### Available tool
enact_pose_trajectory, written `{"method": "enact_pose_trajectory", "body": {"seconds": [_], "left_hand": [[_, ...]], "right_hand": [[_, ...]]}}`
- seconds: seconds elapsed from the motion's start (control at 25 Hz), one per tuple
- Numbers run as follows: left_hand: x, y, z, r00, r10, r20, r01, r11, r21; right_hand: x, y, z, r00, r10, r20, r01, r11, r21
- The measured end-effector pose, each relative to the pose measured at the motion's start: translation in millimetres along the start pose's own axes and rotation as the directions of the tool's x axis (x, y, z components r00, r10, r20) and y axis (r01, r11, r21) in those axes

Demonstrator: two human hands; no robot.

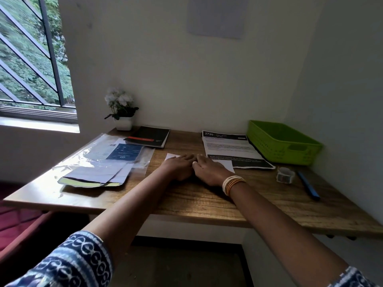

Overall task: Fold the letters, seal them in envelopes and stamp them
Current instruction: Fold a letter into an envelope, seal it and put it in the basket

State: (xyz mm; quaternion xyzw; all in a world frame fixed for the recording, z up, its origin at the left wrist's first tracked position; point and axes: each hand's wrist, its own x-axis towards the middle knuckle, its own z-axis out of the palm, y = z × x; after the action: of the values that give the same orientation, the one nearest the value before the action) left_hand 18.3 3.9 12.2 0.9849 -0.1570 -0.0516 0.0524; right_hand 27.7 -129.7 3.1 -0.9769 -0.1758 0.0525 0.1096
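At the frame's centre, the left hand (179, 164) and right hand (209, 167) lie flat, fingers spread, pressing a white folded letter (224, 163) onto the wooden worktop (186, 195).

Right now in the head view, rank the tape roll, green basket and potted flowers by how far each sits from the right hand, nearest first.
From the right hand:
1. Tape roll, on the desk just to its right.
2. Green basket, in the far right corner.
3. Potted flowers, far left, against the wall.
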Motion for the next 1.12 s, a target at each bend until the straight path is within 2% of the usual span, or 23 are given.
{"method": "enact_pose_trajectory", "body": {"seconds": [0.2,0.56,0.64,0.76,0.88,0.96,1.12], "left_hand": [[-0.4,-8.7,-2.8,0.994,-0.104,0.028,0.105,0.993,-0.054],[-13.5,-18.8,1.0,0.982,-0.186,0.009,0.186,0.982,-0.042],[-12.7,-18.0,4.0,0.982,-0.189,-0.019,0.189,0.982,-0.017],[-12.0,-16.6,8.9,0.987,-0.121,-0.106,0.130,0.988,0.083],[-11.6,-12.6,7.4,0.998,-0.041,-0.057,0.042,0.999,0.010],[-10.2,-12.3,4.0,0.999,-0.052,-0.014,0.051,0.997,-0.049],[-8.3,-16.1,0.6,0.994,-0.104,0.018,0.105,0.992,-0.064]], "right_hand": [[-11.0,19.4,-2.8,0.997,0.074,0.022,-0.070,0.988,-0.137],[-34.9,50.0,-9.2,0.970,0.244,0.010,-0.238,0.954,-0.184],[-32.2,38.4,-8.2,0.975,0.218,-0.030,-0.219,0.951,-0.217],[-20.2,10.5,-2.4,0.998,0.041,-0.047,-0.049,0.979,-0.199],[-8.2,-2.6,1.3,0.997,-0.078,0.011,0.079,0.984,-0.162],[-5.0,-0.4,0.9,0.996,-0.078,0.040,0.083,0.986,-0.143],[-6.6,14.0,-3.9,0.998,0.008,0.056,0.000,0.990,-0.141]]}}
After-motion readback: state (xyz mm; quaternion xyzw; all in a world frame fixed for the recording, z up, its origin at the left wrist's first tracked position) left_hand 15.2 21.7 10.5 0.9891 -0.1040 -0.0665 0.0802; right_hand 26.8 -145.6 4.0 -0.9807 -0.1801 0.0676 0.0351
